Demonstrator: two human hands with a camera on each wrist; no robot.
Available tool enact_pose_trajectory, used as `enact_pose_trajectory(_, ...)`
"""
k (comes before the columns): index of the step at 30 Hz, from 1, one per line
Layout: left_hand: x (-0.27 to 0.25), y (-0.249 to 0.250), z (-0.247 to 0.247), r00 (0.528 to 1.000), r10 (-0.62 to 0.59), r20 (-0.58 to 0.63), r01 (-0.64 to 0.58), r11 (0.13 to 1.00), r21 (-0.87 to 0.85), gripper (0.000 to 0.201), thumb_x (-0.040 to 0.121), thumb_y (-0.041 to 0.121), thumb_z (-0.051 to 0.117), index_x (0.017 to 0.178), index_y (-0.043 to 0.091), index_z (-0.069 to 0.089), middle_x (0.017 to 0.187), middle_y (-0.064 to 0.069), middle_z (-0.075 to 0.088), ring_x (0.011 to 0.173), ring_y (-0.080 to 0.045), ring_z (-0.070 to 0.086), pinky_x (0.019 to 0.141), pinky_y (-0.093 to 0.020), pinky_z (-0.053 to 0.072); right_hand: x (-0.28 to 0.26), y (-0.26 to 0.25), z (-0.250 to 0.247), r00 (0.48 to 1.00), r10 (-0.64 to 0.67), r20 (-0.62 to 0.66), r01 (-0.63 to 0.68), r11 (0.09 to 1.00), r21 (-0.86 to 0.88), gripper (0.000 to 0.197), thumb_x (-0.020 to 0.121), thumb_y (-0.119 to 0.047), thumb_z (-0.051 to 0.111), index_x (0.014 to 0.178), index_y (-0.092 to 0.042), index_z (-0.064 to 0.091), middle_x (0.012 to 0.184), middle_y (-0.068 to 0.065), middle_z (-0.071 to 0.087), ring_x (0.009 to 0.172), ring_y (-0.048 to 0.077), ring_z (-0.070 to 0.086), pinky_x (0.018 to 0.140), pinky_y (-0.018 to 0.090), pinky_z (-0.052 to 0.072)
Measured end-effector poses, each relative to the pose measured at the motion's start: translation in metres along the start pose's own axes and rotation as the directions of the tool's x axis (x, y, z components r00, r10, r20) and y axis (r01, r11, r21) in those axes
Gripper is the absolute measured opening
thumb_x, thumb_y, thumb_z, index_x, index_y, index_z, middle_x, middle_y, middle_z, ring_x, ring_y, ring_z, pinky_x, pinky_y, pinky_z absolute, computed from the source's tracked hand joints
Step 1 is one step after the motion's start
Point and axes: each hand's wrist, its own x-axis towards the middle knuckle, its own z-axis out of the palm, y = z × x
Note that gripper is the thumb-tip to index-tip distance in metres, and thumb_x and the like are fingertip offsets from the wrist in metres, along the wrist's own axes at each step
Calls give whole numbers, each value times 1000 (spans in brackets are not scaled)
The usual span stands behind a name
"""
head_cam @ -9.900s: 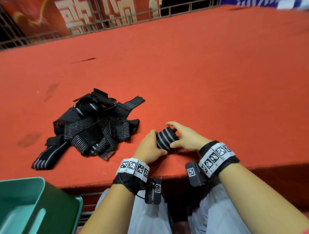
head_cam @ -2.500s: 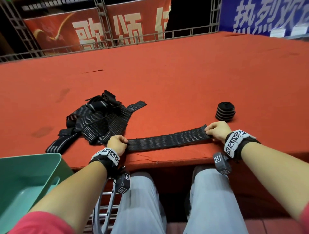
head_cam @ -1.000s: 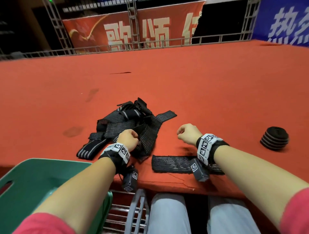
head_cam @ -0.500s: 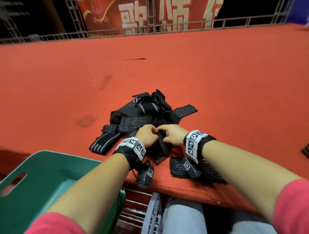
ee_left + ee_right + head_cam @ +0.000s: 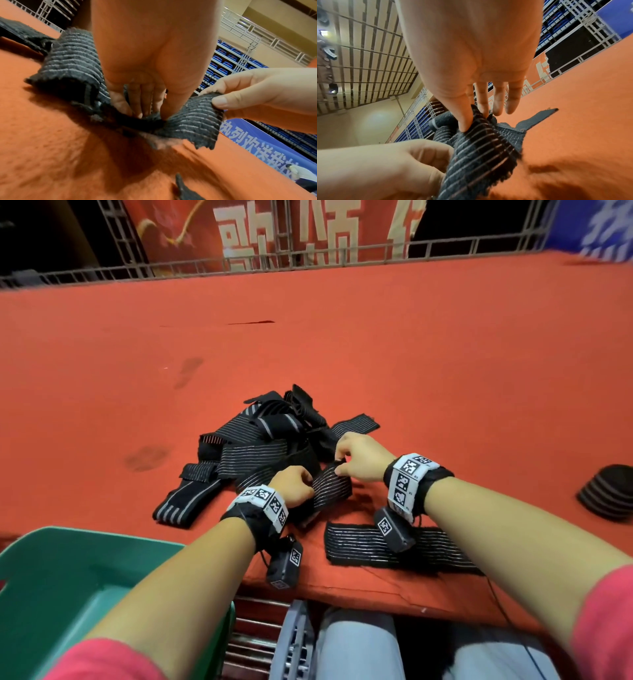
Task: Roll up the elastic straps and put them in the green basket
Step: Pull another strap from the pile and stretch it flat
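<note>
Now my left hand [image 5: 294, 485] and right hand [image 5: 359, 456] both pinch one strap [image 5: 331, 487] off the pile [image 5: 260, 446] at 12 o'clock, pulling it free for rolling.

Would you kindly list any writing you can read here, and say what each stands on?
"歌颂": red banner behind the railing, tops cropped; a third character is cut off.
"热烈欢送我": blue banner, left wrist view; the rest is unreadable.
No words on the wrist bands: square marker codes only.
</note>
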Motion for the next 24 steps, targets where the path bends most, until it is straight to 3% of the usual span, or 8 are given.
enact_pose_trajectory(4,-2,11,3,1000,-11,28,11,1000,0,40,78,18,67,117,22,63,113,0,69,106,-21,63,95,-30,48,-8,12,-7,999,43,23,-44,999,22,18,80,-22,77,80,-21,60,101,0,57,93,20,54,81,31,44)
enact_pose_trajectory(7,-3,15,4,996,14,86,-10,999,-39,61,67,27,61,128,26,58,121,2,67,112,-20,62,102,-34,46,-9,16,-13,998,55,12,-55,996,70,22,77,-21,79,75,-25,57,109,3,63,100,23,58,87,34,47)
enact_pose_trajectory(9,-3,16,3,997,28,78,-25,999,-36,59,67,24,58,125,27,59,119,1,68,112,-20,63,102,-34,46,-11,17,-17,999,51,14,-52,994,99,28,77,-20,78,70,-30,53,115,4,64,104,23,58,91,35,47)
enact_pose_trajectory(12,-2,17,1,999,51,4,-51,998,35,44,81,7,57,123,21,60,117,-4,67,111,-24,62,99,-33,46,-13,16,-21,999,50,1,-49,992,115,24,78,-18,78,71,-24,56,120,4,63,108,23,58,93,36,47)
enact_pose_trajectory(16,-1,12,-1,994,56,-95,-53,998,44,45,83,1,53,125,15,58,121,-11,65,116,-30,59,98,-35,44,-15,18,-29,996,80,-44,-70,979,189,16,81,-12,75,79,-6,60,126,3,62,114,22,56,91,32,44)
enact_pose_trajectory(20,-4,7,-11,970,30,-242,-37,999,-25,51,83,-6,48,129,16,57,121,-14,65,115,-33,59,96,-35,45,-16,22,-37,985,166,-54,-149,960,236,28,80,-11,74,68,-14,49,118,2,67,105,23,60,83,31,45)
enact_pose_trajectory(24,-5,2,-24,931,-62,-359,24,994,-109,53,83,-9,42,126,16,60,119,-17,64,112,-35,59,90,-35,46,-18,27,-43,962,262,-80,-236,940,245,23,78,-10,75,72,-13,53,103,8,70,91,27,62,74,34,50)
